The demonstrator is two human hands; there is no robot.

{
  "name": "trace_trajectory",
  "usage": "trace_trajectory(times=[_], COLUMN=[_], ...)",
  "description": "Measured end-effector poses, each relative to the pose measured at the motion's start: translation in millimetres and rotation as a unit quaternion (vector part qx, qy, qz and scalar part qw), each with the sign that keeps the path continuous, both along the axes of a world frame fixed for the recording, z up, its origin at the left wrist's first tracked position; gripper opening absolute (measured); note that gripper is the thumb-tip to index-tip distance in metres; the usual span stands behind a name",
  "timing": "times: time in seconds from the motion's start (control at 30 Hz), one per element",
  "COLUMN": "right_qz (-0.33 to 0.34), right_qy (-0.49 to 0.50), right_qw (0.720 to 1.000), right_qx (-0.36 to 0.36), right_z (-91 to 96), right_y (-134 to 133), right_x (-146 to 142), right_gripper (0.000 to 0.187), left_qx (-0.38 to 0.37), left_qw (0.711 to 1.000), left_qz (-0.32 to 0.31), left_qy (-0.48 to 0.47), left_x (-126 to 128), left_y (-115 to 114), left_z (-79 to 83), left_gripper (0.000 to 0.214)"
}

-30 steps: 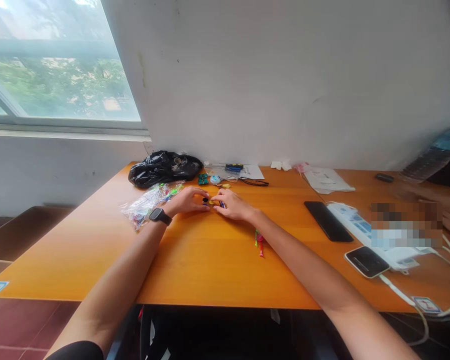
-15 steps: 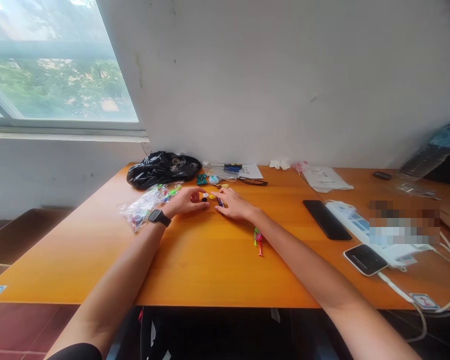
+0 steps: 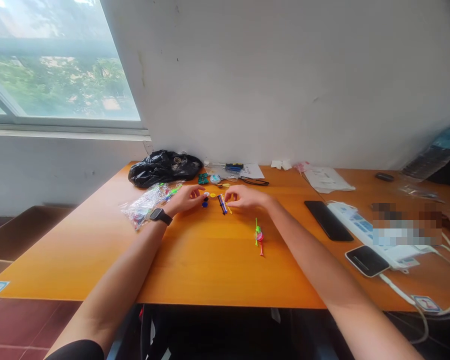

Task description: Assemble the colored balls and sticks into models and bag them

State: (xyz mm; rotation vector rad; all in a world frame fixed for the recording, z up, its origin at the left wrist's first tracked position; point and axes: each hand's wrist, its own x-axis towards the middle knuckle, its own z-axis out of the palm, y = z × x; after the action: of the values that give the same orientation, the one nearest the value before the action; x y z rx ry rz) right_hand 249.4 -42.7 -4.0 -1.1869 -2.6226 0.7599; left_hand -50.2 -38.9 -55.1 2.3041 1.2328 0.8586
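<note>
My left hand (image 3: 187, 199), with a dark watch on the wrist, rests on the table with thumb and forefinger curved and apart. Small discs lie by its fingertips: a blue one (image 3: 204, 204), a white one (image 3: 206, 194), a dark one and a yellow one (image 3: 213, 195). Across from it, my right hand (image 3: 245, 196) has its thumb and forefinger spread beside a row of thin sticks (image 3: 222, 204) in blue, white and dark colours. A yellow stick (image 3: 230, 210) lies under its fingertips. Nearer me is a green and pink plastic piece (image 3: 259, 235).
A clear bag of colourful parts (image 3: 140, 204) lies left, before a black plastic bag (image 3: 163, 169). Glasses (image 3: 254, 181) and papers sit near the wall. To the right are a black phone (image 3: 328, 220), a power strip (image 3: 347, 217), a small device (image 3: 366, 260) and cables.
My right hand has shifted right and lifted off the sticks, uncovering them. A blue disc now shows by my left fingertips, and the green and pink piece is fully in view.
</note>
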Motion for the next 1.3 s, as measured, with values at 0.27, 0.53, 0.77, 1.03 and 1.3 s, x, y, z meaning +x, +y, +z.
trace_trajectory(times=[0.27,0.53,0.77,1.03,1.3], right_qz=[0.160,0.064,-0.060,-0.118,-0.063], right_qy=[-0.240,-0.296,-0.345,-0.294,-0.294], right_qw=[0.911,0.917,0.913,0.894,0.894], right_qx=[-0.294,-0.258,-0.208,-0.317,-0.332], right_z=[20.2,16.4,24.2,27.5,13.1], right_y=[-3,-6,4,14,18], right_x=[17,11,37,82,63], right_gripper=[0.064,0.048,0.050,0.069,0.072], left_qx=[0.047,0.071,0.099,0.119,0.110], left_qw=[0.999,0.997,0.995,0.990,0.992], left_qz=[0.025,0.038,0.004,-0.052,-0.020], left_qy=[-0.006,0.005,0.002,0.059,0.059], left_x=[6,14,32,53,47], left_y=[-1,-7,-24,-46,-38], left_z=[-2.0,5.4,18.5,25.3,23.5], left_gripper=[0.037,0.026,0.021,0.022,0.020])
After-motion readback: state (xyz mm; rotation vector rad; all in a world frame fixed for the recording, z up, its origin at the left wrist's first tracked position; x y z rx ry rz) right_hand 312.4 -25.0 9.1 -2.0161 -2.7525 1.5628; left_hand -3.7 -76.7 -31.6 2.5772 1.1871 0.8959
